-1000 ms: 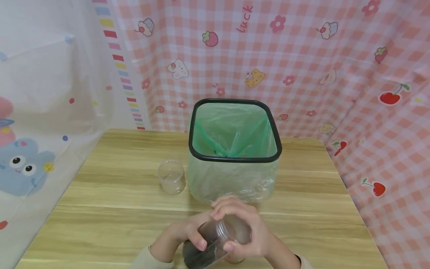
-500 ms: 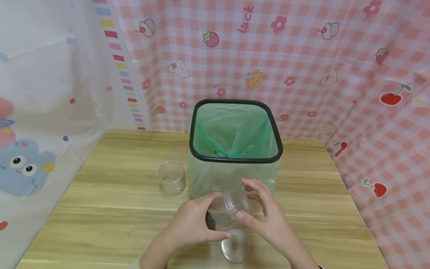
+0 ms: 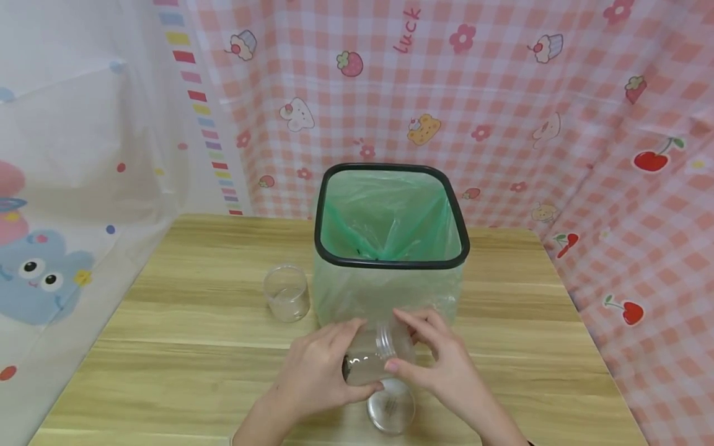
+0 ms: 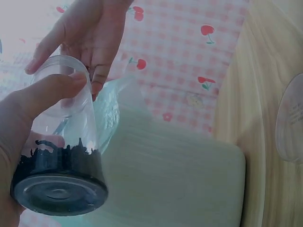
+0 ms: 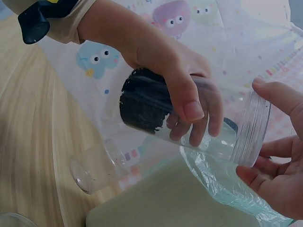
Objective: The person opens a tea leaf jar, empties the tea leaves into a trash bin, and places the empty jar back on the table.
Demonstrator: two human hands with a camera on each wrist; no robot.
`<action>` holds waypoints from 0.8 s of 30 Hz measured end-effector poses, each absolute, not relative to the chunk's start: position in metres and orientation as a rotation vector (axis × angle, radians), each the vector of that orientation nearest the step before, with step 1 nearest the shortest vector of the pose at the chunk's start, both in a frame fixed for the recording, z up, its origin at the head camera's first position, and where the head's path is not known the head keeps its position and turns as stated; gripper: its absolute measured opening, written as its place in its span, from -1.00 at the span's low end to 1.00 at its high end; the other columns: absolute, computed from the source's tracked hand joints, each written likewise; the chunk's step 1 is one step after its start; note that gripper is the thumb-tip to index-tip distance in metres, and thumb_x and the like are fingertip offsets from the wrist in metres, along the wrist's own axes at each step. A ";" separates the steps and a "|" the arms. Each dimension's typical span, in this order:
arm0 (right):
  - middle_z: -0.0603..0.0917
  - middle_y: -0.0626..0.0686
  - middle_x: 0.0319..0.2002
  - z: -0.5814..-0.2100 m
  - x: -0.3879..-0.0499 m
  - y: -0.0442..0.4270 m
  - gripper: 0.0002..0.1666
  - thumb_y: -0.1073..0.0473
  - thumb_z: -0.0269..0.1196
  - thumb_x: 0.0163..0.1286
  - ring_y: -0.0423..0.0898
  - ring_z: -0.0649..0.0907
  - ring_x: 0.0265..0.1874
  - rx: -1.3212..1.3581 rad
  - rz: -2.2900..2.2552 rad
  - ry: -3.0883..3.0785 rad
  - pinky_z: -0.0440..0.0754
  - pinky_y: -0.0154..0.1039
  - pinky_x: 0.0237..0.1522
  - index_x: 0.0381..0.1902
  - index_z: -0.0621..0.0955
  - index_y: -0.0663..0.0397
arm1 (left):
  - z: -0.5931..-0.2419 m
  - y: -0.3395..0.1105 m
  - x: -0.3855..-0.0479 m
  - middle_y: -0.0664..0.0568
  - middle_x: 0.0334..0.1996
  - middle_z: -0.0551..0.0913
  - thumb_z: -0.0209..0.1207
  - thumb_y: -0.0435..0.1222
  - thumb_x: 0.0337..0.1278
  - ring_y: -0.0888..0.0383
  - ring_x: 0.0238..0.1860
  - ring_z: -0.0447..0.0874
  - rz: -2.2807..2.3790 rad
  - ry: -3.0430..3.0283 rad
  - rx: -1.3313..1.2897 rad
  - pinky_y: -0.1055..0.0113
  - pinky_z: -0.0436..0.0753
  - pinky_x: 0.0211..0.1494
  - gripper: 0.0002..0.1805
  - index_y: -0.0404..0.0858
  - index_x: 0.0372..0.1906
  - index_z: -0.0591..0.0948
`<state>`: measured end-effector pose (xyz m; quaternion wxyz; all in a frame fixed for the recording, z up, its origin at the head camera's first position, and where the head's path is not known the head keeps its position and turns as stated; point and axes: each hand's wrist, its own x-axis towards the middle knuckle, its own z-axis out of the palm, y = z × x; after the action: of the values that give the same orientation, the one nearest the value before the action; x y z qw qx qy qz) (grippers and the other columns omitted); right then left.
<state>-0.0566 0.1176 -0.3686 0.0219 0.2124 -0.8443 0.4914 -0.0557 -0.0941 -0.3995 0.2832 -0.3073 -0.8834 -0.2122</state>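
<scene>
So I'm standing here watching someone with a clear jar [image 3: 365, 356], and it's taking both hands. The left hand [image 3: 315, 368] is gripping it around the body, thumb on one side and fingers wrapping around the other. The right hand [image 3: 437, 353] is pinching the ridged end, with the thumb and fingers pressing either side of it. I can't tell whether that ridged end is part of the jar or a separate cap.

The jar is lying nearly sideways in the air, right in front of the bin, with its base pointing to the person's left. Some black stuff [image 5: 144, 101] is bunching up at the base end, kind of ragged along its edge, while the rest of the jar is looking see-through.

A round clear lid [image 3: 390, 409] is lying on the table [image 3: 184, 347] just below the jar, closer to the person. There's some faint marking showing on it, too small for me to read. A little clear cup [image 3: 287, 300] is standing to the left of the bin, near it.

The bin [image 3: 390, 265] is sitting toward the back with a black rim, and a green bag [image 3: 362, 198] is lining it. A couple of tiny dark specks are showing down inside. Behind it all, a pink checked curtain [image 3: 357, 102] is hanging, with cherries, strawberries and cupcakes all over it.
</scene>
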 end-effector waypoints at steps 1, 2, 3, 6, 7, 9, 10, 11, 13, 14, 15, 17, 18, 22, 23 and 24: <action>0.47 -0.15 -0.09 -0.369 -0.057 0.118 -0.27 0.15 0.46 -0.01 -0.21 0.49 -0.17 0.681 1.533 -2.597 0.52 -0.24 -0.07 0.18 0.51 0.05 | -0.399 -0.094 -0.055 0.00 -0.19 0.67 0.45 0.19 -0.59 0.16 -0.21 0.66 -0.566 -2.349 -0.830 0.32 0.65 -0.28 -0.09 -0.25 0.01 0.51; 0.46 -0.14 -0.10 -0.370 -0.056 0.119 -0.27 0.18 0.47 -0.01 -0.21 0.48 -0.17 0.705 1.550 -2.577 0.52 -0.26 -0.07 0.17 0.50 0.06 | -0.399 -0.094 -0.055 0.01 -0.20 0.67 0.45 0.19 -0.59 0.17 -0.22 0.66 -0.563 -2.333 -0.837 0.32 0.65 -0.30 -0.10 -0.26 0.00 0.51; 0.46 -0.12 -0.10 -0.371 -0.056 0.119 -0.26 0.19 0.47 -0.02 -0.20 0.48 -0.17 0.731 1.563 -2.555 0.51 -0.27 -0.07 0.17 0.50 0.07 | -0.399 -0.094 -0.055 0.01 -0.21 0.67 0.45 0.18 -0.59 0.17 -0.23 0.67 -0.561 -2.318 -0.844 0.32 0.65 -0.30 -0.10 -0.26 0.00 0.52; 0.46 -0.09 -0.12 -0.373 -0.056 0.121 -0.26 0.22 0.48 -0.05 -0.19 0.48 -0.16 0.790 1.580 -2.505 0.51 -0.29 -0.07 0.16 0.50 0.09 | -0.399 -0.094 -0.054 0.03 -0.23 0.68 0.45 0.19 -0.60 0.18 -0.25 0.67 -0.548 -2.291 -0.852 0.33 0.65 -0.31 -0.11 -0.26 -0.02 0.53; 0.46 -0.09 -0.12 -0.374 -0.056 0.121 -0.25 0.22 0.49 -0.06 -0.19 0.47 -0.16 0.801 1.583 -2.494 0.50 -0.31 -0.08 0.15 0.50 0.08 | -0.399 -0.094 -0.054 0.03 -0.23 0.68 0.45 0.19 -0.61 0.18 -0.26 0.67 -0.546 -2.287 -0.853 0.33 0.65 -0.31 -0.11 -0.25 -0.03 0.53; 0.45 -0.07 -0.13 -0.375 -0.056 0.121 -0.25 0.23 0.49 -0.07 -0.18 0.46 -0.16 0.827 1.594 -2.471 0.49 -0.32 -0.08 0.15 0.50 0.09 | -0.399 -0.095 -0.054 0.04 -0.24 0.68 0.44 0.20 -0.61 0.18 -0.26 0.67 -0.547 -2.287 -0.857 0.33 0.65 -0.31 -0.12 -0.25 -0.04 0.54; 0.45 -0.07 -0.13 -0.376 -0.055 0.122 -0.24 0.24 0.50 -0.08 -0.18 0.46 -0.16 0.836 1.594 -2.463 0.48 -0.32 -0.09 0.15 0.50 0.09 | -0.399 -0.095 -0.054 0.05 -0.24 0.68 0.44 0.20 -0.61 0.19 -0.26 0.67 -0.550 -2.291 -0.860 0.34 0.65 -0.32 -0.12 -0.24 -0.04 0.54; 0.44 -0.06 -0.13 -0.376 -0.055 0.122 -0.23 0.24 0.50 -0.09 -0.18 0.45 -0.16 0.847 1.597 -2.454 0.48 -0.33 -0.09 0.15 0.50 0.09 | -0.399 -0.096 -0.054 0.05 -0.24 0.68 0.44 0.20 -0.60 0.19 -0.26 0.67 -0.559 -2.298 -0.864 0.34 0.65 -0.32 -0.13 -0.24 -0.04 0.54; 0.44 -0.04 -0.12 -0.377 -0.056 0.122 -0.21 0.25 0.51 -0.12 -0.16 0.44 -0.16 0.885 1.594 -2.434 0.49 -0.31 -0.09 0.15 0.50 0.11 | -0.400 -0.097 -0.054 0.07 -0.25 0.68 0.44 0.21 -0.59 0.21 -0.29 0.67 -0.606 -2.323 -0.881 0.36 0.64 -0.33 -0.13 -0.23 -0.04 0.54; 0.44 -0.03 -0.11 -0.377 -0.056 0.123 -0.20 0.25 0.51 -0.13 -0.15 0.44 -0.15 0.910 1.597 -2.423 0.49 -0.30 -0.08 0.15 0.49 0.12 | -0.401 -0.098 -0.055 0.09 -0.27 0.68 0.44 0.21 -0.57 0.24 -0.30 0.66 -0.650 -2.340 -0.898 0.39 0.63 -0.33 -0.15 -0.22 -0.04 0.54; 0.43 -0.03 -0.10 -0.377 -0.056 0.123 -0.19 0.24 0.52 -0.13 -0.15 0.43 -0.15 0.931 1.596 -2.419 0.49 -0.31 -0.08 0.16 0.49 0.12 | -0.402 -0.098 -0.055 0.11 -0.29 0.68 0.43 0.20 -0.54 0.26 -0.33 0.65 -0.701 -2.356 -0.919 0.42 0.62 -0.33 -0.16 -0.21 -0.04 0.54; 0.43 -0.02 -0.08 -0.377 -0.057 0.124 -0.17 0.22 0.53 -0.15 -0.14 0.43 -0.13 0.992 1.574 -2.408 0.49 -0.29 -0.07 0.16 0.48 0.13 | -0.404 -0.100 -0.055 0.14 -0.31 0.67 0.42 0.20 -0.48 0.31 -0.36 0.62 -0.809 -2.387 -0.964 0.48 0.59 -0.33 -0.20 -0.20 -0.03 0.54; 0.43 -0.02 -0.07 -0.377 -0.057 0.124 -0.16 0.20 0.53 -0.14 -0.14 0.42 -0.12 1.025 1.560 -2.403 0.49 -0.27 -0.06 0.17 0.48 0.13 | -0.405 -0.101 -0.056 0.15 -0.31 0.66 0.41 0.19 -0.44 0.32 -0.36 0.61 -0.864 -2.404 -0.987 0.50 0.58 -0.32 -0.21 -0.19 -0.03 0.54; 0.43 -0.04 -0.04 -0.376 -0.059 0.126 -0.18 0.17 0.52 -0.12 -0.15 0.42 -0.10 1.126 1.550 -2.406 0.47 -0.26 -0.03 0.16 0.47 0.11 | -0.406 -0.105 -0.057 0.18 -0.27 0.66 0.39 0.18 -0.35 0.36 -0.32 0.58 -1.041 -2.485 -1.072 0.55 0.55 -0.25 -0.26 -0.17 0.00 0.56; 0.42 -0.04 -0.04 -0.376 -0.059 0.126 -0.18 0.17 0.52 -0.12 -0.15 0.42 -0.09 1.147 1.557 -2.405 0.46 -0.26 -0.02 0.16 0.47 0.10 | -0.406 -0.106 -0.058 0.19 -0.25 0.66 0.40 0.16 -0.35 0.37 -0.30 0.58 -1.101 -2.512 -1.092 0.55 0.54 -0.24 -0.26 -0.15 0.01 0.56; 0.41 -0.05 -0.03 -0.376 -0.059 0.126 -0.19 0.17 0.52 -0.11 -0.15 0.41 -0.09 1.163 1.565 -2.412 0.46 -0.26 -0.02 0.16 0.47 0.09 | -0.406 -0.107 -0.059 0.20 -0.24 0.65 0.40 0.15 -0.34 0.37 -0.29 0.58 -1.170 -2.538 -1.117 0.54 0.54 -0.23 -0.27 -0.14 0.03 0.56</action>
<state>-0.0588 0.1259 -0.3757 0.0201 0.3749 -0.7775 0.5046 -0.0591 -0.1074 -0.4064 0.0657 -0.3703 -0.8414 -0.3880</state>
